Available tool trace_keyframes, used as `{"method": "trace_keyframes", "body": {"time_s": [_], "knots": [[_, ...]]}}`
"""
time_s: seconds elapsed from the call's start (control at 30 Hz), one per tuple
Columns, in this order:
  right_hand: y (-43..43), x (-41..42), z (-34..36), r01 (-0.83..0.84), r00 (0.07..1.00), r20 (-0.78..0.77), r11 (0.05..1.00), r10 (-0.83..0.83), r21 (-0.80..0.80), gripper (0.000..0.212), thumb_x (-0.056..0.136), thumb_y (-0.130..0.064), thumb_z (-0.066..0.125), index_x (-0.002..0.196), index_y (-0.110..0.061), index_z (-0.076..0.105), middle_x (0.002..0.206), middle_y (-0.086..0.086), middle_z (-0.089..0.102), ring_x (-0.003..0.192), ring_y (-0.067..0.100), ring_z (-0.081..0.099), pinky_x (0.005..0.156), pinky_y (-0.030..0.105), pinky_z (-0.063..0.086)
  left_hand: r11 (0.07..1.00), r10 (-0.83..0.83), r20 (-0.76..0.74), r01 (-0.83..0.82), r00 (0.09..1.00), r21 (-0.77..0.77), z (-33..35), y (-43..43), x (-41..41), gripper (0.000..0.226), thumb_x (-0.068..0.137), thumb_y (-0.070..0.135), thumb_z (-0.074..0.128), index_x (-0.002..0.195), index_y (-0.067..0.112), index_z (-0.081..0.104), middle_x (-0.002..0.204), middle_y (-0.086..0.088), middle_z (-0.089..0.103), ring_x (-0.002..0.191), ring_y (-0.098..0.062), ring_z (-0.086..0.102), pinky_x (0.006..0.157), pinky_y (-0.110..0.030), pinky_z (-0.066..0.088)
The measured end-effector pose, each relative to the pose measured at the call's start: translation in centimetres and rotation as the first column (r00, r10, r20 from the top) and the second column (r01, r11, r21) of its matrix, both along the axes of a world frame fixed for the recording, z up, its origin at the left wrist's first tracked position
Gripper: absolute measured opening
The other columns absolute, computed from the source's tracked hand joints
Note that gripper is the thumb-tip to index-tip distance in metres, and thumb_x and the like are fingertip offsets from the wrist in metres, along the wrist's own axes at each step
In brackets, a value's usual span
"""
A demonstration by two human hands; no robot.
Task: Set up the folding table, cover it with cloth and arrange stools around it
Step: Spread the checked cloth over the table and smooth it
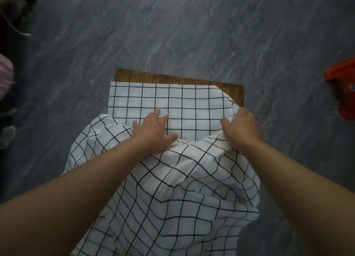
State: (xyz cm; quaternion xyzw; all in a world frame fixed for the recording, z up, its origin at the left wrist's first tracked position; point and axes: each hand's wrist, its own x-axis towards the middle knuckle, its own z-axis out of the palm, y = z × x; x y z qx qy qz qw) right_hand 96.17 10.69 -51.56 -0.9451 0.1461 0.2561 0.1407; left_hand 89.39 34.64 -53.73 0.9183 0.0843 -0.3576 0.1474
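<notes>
A white cloth with a black grid (182, 106) lies over a small wooden folding table (235, 91); only the table's far edge and right corner show. The far part of the cloth is flat, while the near part is bunched and hangs toward me. My left hand (153, 133) rests flat on the cloth with fingers spread. My right hand (242, 127) sits at the cloth's right edge, and its fingers appear curled round a fold there. A red plastic stool (343, 90) stands on the floor at the far right.
The floor is dark grey marbled tile (192, 35). At the left edge are a pink striped thing (5, 79) and dark blurred objects (17, 12).
</notes>
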Motion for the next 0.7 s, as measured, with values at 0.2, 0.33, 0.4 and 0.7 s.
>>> {"method": "trace_keyframes", "body": {"time_s": [0.2,0.33,0.4,0.7], "knots": [[-1.1,0.5,-1.7,0.076,0.948,-0.311,0.997,-0.073,0.0,0.071,0.076,-0.049,0.079,0.13,-0.008,0.058,0.127,0.012,0.062,0.108,0.03,0.063,0.081,0.034,0.055,0.997,0.053,-0.014,-0.052,0.998,0.065,-1.2,-0.6,0.1,0.066,0.097,0.055,0.05,0.152,0.024,0.033,0.166,-0.003,0.014,0.151,-0.027,0.019,0.111,-0.061,0.035],[-1.0,-0.2,-4.7,0.009,0.962,-0.267,0.989,-0.048,-0.148,0.071,0.062,-0.059,0.082,0.111,-0.01,0.065,0.115,0.013,0.062,0.097,0.031,0.062,0.079,0.038,0.057,0.973,0.048,0.165,-0.084,0.985,0.215,-2.3,-1.3,1.0,0.04,0.092,0.024,0.064,0.129,0.021,0.052,0.131,-0.005,0.047,0.122,-0.028,0.047,0.092,-0.046,0.045],[-0.6,-0.4,-5.0,-0.014,0.967,-0.25,0.978,-0.039,-0.207,0.067,0.07,-0.057,0.078,0.118,-0.012,0.061,0.125,0.016,0.054,0.11,0.035,0.056,0.092,0.046,0.054,0.965,0.008,0.185,-0.056,0.983,0.257,-2.8,-1.5,1.4,0.036,0.088,0.015,0.064,0.122,0.024,0.056,0.123,-0.003,0.052,0.114,-0.026,0.051,0.091,-0.043,0.044],[0.1,-1.1,-3.6,-0.103,0.983,-0.162,0.988,0.084,-0.111,0.023,0.096,-0.023,0.055,0.115,-0.013,0.064,0.127,0.015,0.059,0.121,0.037,0.052,0.103,0.05,0.046,0.958,-0.094,0.174,0.042,0.98,0.284,-3.6,-1.1,1.0,0.022,0.095,0.016,0.053,0.112,0.027,0.062,0.112,0.0,0.063,0.108,-0.025,0.055,0.09,-0.042,0.042]]}}
